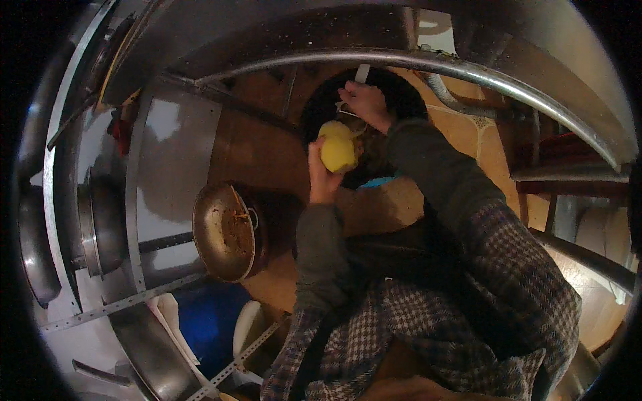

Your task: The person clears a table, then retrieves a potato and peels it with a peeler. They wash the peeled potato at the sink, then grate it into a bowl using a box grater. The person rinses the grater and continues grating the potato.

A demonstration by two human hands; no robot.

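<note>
My left hand [325, 175] grips a yellow peeled potato or similar root [339, 154], which has a narrowed middle. Just above and to its right, my right hand [370, 103] is closed around a tool with a pale handle [362, 73], apparently a peeler. A thin pale strip hangs near the tool and the yellow piece. Both hands are over a dark round tub [321, 95], with dim, brownish contents that I cannot make out. The tool's working end is partly hidden by my fingers.
A large metal pot [213, 235] with brown residue inside stands at the left. Metal pans [103, 225] sit on a rack farther left, above a blue container [208, 321]. A steel rail [321, 57] curves across the top, and a corrugated hose [444, 95] lies behind it.
</note>
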